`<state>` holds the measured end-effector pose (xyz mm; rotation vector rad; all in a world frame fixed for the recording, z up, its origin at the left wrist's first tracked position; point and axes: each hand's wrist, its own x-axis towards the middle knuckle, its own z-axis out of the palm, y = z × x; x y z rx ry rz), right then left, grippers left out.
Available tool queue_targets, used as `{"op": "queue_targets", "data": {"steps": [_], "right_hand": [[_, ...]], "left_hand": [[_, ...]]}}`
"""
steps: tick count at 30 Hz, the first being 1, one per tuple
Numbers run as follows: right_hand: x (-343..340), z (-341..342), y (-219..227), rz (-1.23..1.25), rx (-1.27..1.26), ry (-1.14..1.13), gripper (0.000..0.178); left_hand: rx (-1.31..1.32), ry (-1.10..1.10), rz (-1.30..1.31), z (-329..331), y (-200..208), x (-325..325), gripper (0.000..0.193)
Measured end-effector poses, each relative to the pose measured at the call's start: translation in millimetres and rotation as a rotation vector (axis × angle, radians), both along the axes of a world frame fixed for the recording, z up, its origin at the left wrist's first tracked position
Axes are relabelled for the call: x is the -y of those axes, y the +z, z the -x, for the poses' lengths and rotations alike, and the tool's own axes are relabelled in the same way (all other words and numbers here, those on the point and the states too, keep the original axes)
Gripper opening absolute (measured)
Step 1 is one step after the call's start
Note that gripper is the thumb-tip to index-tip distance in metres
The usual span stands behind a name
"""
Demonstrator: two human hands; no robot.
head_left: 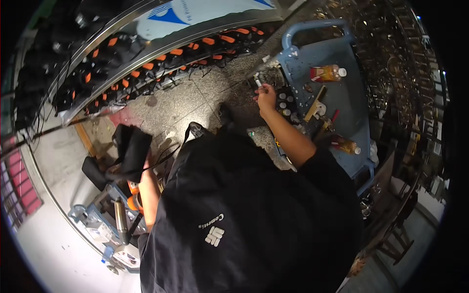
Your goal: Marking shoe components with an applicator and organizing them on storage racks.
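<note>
My right hand reaches out beside a blue cart, its fingers closed on a small white cylinder whose kind I cannot make out. Just below and right of that hand stand several light-capped small bottles in a dark holder. On the left, my left hand is at a black padded item with straps and appears to hold it up; the item covers its fingers. One thin strap trails from it toward my body.
The blue cart carries an amber bottle, a second amber bottle and a brass-coloured bar. Racks with black-and-orange items line the far left. A lower-left cart holds a metal cylinder. Dense metal parts fill the right.
</note>
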<state>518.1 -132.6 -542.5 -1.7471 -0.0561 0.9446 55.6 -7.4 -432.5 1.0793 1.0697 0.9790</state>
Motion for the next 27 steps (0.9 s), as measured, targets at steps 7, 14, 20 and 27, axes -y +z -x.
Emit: {"op": "queue_targets", "data": {"steps": [7, 14, 20, 27], "right_hand": [[-22, -227, -184, 0.121, 0.199, -0.249, 0.026], [-61, -208, -130, 0.268, 0.399, -0.047, 0.035], [-18, -132, -65, 0.224, 0.718, -0.072, 0.043], [-31, 1, 123, -0.201, 0.829, 0.321, 0.051]], "left_hand": [[1.161, 0.157, 0.834, -94, -33, -29, 0.038], [0.78, 0.12, 0.824, -254, 8, 6, 0.026], [0.628, 0.032, 0.553, -82, 82, -34, 0.023], [0.64, 0.243, 0.501, -96, 132, -53, 0.031]]}}
